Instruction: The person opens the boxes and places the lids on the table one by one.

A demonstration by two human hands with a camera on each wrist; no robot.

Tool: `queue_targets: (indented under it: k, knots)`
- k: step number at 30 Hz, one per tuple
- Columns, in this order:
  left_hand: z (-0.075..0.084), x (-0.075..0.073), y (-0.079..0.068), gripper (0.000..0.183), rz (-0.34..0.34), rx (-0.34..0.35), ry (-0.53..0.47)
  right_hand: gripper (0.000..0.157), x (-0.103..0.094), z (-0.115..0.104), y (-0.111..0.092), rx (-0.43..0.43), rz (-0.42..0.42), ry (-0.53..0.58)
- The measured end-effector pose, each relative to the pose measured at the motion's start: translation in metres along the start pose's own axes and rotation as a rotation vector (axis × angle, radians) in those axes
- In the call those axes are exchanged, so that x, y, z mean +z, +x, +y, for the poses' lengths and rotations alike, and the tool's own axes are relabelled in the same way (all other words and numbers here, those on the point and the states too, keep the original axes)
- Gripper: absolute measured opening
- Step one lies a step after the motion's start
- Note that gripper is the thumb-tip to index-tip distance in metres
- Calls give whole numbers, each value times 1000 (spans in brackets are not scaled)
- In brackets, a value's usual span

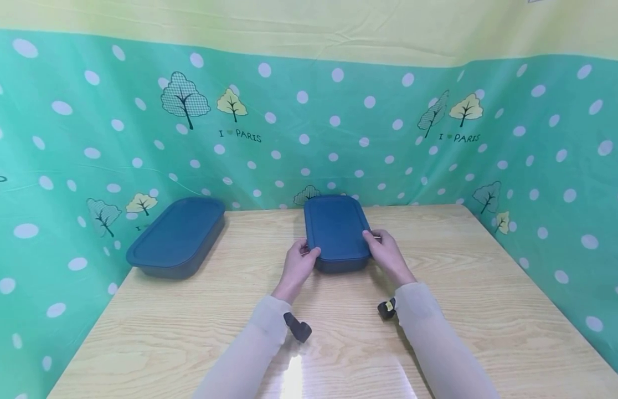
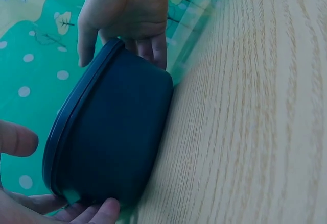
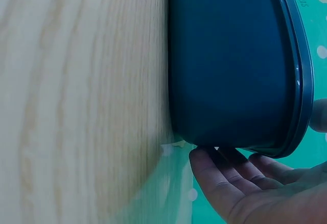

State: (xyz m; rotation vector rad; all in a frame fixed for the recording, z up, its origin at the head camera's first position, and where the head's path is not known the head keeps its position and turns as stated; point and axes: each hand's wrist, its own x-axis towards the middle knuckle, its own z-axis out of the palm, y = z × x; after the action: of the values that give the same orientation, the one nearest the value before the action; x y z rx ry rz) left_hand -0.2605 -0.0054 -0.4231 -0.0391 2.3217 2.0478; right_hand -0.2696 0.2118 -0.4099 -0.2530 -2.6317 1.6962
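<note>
A dark blue lidded food container (image 1: pixel 337 230) stands on the table near its back edge, its lid seated on the box. My left hand (image 1: pixel 298 267) grips its left side, thumb over the lid's edge and fingers down along the wall. On the opposite side my right hand (image 1: pixel 386 256) holds it the same way. In the right wrist view the fingertips (image 3: pixel 204 157) of the right hand meet the container's side wall. The left wrist view shows the container's end wall (image 2: pixel 115 127) between both hands, its base at the tabletop.
A second, larger dark blue lidded container (image 1: pixel 179 235) rests at the table's left back corner. The wood-grain table (image 1: pixel 189 332) is bounded behind and at both sides by a green dotted curtain (image 1: pixel 329 133). Small black wrist cameras are strapped over the light sleeves (image 1: pixel 244 343).
</note>
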Motion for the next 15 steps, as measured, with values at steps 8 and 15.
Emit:
queue_targets:
  k: [8,15]
  knots:
    - [0,1,0,48,2,7,12,60,0,1,0,-2,-5,2]
    - [3,0,-1,50,0,-3,7,58,0,0,0,-17,-2,-1]
